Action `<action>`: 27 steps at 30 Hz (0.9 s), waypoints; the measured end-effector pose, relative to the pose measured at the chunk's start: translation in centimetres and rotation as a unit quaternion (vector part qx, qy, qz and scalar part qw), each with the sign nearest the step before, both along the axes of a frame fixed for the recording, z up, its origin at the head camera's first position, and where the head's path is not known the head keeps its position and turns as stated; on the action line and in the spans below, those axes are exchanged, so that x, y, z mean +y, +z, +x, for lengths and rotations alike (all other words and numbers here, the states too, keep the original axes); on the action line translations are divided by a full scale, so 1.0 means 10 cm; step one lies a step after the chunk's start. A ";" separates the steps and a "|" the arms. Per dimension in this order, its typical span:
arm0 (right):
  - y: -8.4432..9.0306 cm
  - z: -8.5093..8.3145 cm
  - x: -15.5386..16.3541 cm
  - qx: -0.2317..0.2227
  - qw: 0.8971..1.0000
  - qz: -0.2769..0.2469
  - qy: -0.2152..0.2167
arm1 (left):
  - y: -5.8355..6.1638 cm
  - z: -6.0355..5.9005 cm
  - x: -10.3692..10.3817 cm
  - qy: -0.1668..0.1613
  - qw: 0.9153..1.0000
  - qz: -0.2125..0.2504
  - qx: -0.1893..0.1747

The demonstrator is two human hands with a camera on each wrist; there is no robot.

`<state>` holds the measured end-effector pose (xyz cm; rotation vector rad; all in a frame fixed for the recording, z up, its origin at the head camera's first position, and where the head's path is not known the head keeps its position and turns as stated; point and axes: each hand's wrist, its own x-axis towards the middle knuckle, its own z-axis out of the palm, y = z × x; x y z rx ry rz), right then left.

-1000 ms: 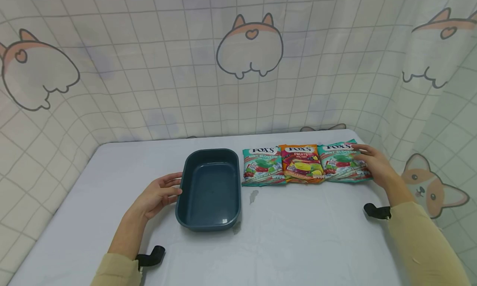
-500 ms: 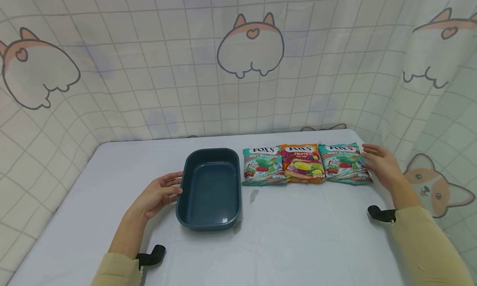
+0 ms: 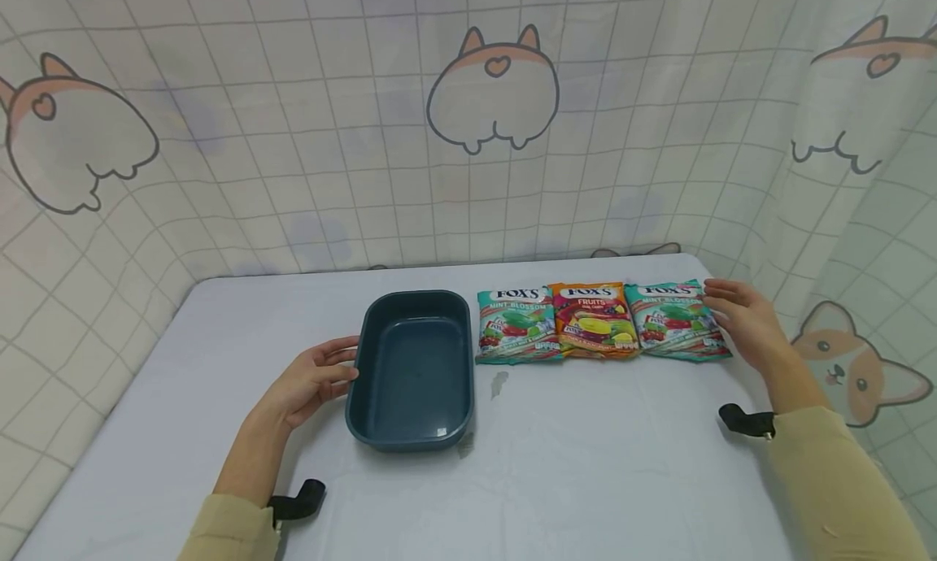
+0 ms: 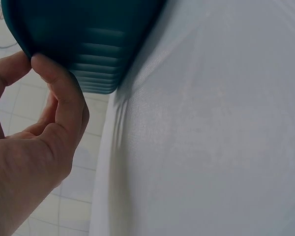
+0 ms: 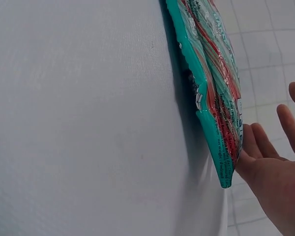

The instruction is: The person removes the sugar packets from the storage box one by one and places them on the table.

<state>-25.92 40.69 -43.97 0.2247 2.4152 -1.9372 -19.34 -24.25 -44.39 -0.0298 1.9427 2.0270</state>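
From the head camera, a dark teal rectangular plastic tub [image 3: 413, 371] with rounded corners sits on the white tabletop [image 3: 586, 463], its long axis running away from the person toward the curtain. The left hand [image 3: 311, 382] lies at the tub's left wall, fingers relaxed and touching the rim, not wrapped round it. To the tub's right, three Fox's candy bags lie flat in a row, edge to edge, tops toward the curtain: a teal Mint Blossom bag [image 3: 516, 325] just beside the tub, an orange Fruits bag [image 3: 593, 320] in the middle, and a second teal Mint Blossom bag [image 3: 677, 319] at the right end. The right hand [image 3: 743, 321] rests at that last bag's right edge, fingers spread and released. A checked curtain printed with cartoon corgis [image 3: 494, 89] encloses the table.

The left wrist camera shows the tub's ribbed outer corner [image 4: 88, 44] close up, with the thumb and a fingertip [image 4: 49, 66] pressed against it on the cloth.

The right wrist camera shows the right-end bag [image 5: 211, 93] edge-on, lying flat, its sealed teal edge touching the straight fingers [image 5: 258, 147] of the right hand.
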 end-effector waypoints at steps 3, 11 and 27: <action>-0.01 -0.01 -0.02 0.002 1.000 0.001 -0.006 | 0.00 0.00 0.00 0.001 1.000 0.000 -0.001; 0.03 0.04 -0.11 0.028 0.996 0.082 -0.027 | -0.01 -0.01 0.01 0.000 1.000 0.005 0.001; 0.24 0.09 -0.52 0.142 0.956 0.255 0.035 | 0.11 0.01 -0.04 0.043 0.966 -0.232 0.103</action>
